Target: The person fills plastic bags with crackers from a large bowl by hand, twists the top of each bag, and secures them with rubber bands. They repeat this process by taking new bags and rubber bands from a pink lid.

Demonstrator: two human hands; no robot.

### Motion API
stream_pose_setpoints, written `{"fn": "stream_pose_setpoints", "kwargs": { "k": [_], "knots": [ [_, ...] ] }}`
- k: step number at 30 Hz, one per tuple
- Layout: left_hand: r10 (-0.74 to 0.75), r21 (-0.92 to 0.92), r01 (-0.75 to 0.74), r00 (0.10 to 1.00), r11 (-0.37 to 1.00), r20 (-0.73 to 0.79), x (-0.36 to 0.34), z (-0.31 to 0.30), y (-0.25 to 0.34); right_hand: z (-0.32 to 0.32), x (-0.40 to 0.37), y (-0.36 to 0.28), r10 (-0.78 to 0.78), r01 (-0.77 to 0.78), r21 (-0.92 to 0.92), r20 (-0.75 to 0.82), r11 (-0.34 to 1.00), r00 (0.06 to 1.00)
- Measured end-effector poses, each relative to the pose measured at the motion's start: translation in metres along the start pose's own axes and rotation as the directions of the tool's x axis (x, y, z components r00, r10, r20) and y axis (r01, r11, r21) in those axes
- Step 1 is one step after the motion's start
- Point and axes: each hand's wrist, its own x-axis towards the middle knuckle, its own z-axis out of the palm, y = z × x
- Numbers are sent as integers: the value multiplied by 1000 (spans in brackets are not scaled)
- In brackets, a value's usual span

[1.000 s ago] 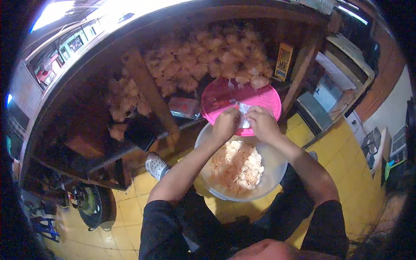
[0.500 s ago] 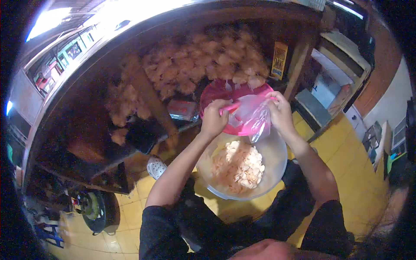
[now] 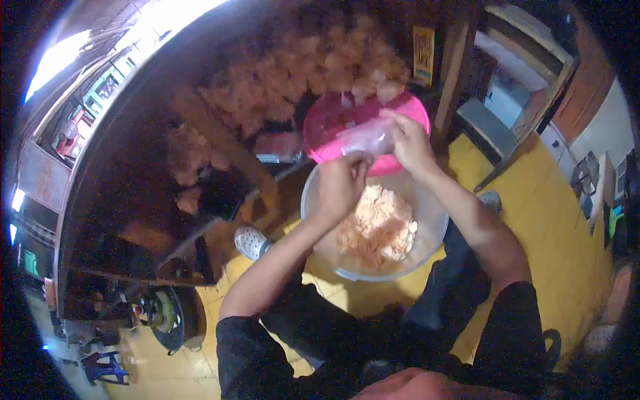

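A clear plastic bag (image 3: 371, 139) is stretched between my two hands, above a pink basin (image 3: 323, 127). My left hand (image 3: 343, 183) pinches its lower left end. My right hand (image 3: 408, 143) grips the upper right end. Below them, between my legs, stands a large translucent tub (image 3: 327, 257) with a heap of pale, thin chips (image 3: 380, 223) in it. The pink basin overlaps the far rim of the tub. What the basin holds is too dark to make out.
Many round pale pieces (image 3: 300, 73) lie on a dark shelf ahead, beside a yellow box (image 3: 423, 55). A wooden post (image 3: 227, 147) slants at the left. A dark pot (image 3: 177, 320) and a blue stool (image 3: 105, 368) stand at the lower left on the yellow floor (image 3: 540, 253).
The bag has gone from spread open to drawn out lengthwise, tilted up to the right. My right hand has moved up and left. The view has shifted, and the tub appears higher.
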Motion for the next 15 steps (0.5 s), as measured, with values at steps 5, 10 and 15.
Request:
{"fn": "stream_pose_setpoints", "kwargs": {
  "k": [5,10,15],
  "knots": [
    [-402,-389,411,909,824,110,-14,-21,-17,-7,-17,-59,-38,80,-63,499,995,866],
    [-461,-745,584,784,322,415,-30,-26,-37,13,-41,-58,154,-314,116,682,942,715],
    [-462,-817,508,814,273,352,-35,-55,-43,12,-42,-37,302,-275,-173,780,946,548]
  ]
}}
